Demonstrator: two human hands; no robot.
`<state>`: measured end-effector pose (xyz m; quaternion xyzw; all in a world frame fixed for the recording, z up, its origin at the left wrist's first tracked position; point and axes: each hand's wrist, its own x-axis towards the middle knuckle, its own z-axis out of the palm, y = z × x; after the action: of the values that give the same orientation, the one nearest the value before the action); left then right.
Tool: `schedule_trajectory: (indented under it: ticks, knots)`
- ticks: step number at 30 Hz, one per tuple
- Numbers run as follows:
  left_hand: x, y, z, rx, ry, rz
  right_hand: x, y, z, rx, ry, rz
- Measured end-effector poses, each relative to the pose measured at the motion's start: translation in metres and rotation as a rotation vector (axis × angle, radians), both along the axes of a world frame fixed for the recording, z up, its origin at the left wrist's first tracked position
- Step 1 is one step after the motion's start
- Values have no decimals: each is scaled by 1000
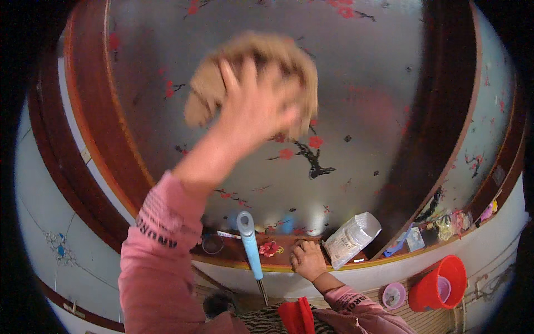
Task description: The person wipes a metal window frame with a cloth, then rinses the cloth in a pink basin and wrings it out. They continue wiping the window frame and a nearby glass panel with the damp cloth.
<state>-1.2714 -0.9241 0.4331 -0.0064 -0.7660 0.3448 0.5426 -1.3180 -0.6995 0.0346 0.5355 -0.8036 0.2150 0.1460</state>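
My left hand (256, 100), blurred by motion, presses a brown cloth (211, 83) against a frosted window pane (361, 161) with red blossoms and dark branches on it. The fingers spread over the cloth, and its folds bulge out around them. Lower down, my right hand (307, 260) leans on the brown ledge (228, 256) under the pane, its fingers slightly bent and apart. Just right of it lies a clear plastic packet (351, 239) with a whitish bag inside. On its other side are a small red flower ornament (270, 249) and a tool with a light blue handle (250, 245).
Dark brown frames border the pane on both sides. Farther right, the ledge holds a blue item (397, 245) and small wrapped trinkets (453, 225). Below stand a red bucket (439, 284) and a small pink tub (394, 295). Tiled wall (44, 222) shows at the left.
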Motion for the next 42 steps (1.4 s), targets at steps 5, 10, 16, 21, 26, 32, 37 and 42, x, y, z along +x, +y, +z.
schedule_trajectory:
  ticks: [5, 10, 16, 21, 26, 32, 37, 42]
  knots:
    - [15, 4, -112, -165, -657, -10, 5, -7, -1, -3, -16, 27]
    - [-7, 12, -42, -110, -578, -33, -2, -4, -8, -66, -8, 51]
    - [-65, 43, 169, -162, 248, -59, 8, -9, -7, -50, -26, 65]
    - [-87, 134, 208, -270, 259, -53, 7, -4, -9, -74, -22, 66]
    - [-158, 172, 78, -199, 95, -159, 1, -1, -7, -64, -44, 45]
    - [-137, 119, -148, -203, -556, -302, 2, -8, -15, -26, -42, 48]
    - [-52, 71, -128, -364, -661, -93, -1, -3, -1, -5, -13, 3]
    - [21, -14, -58, -170, -333, -98, 5, -10, -2, -67, -26, 35]
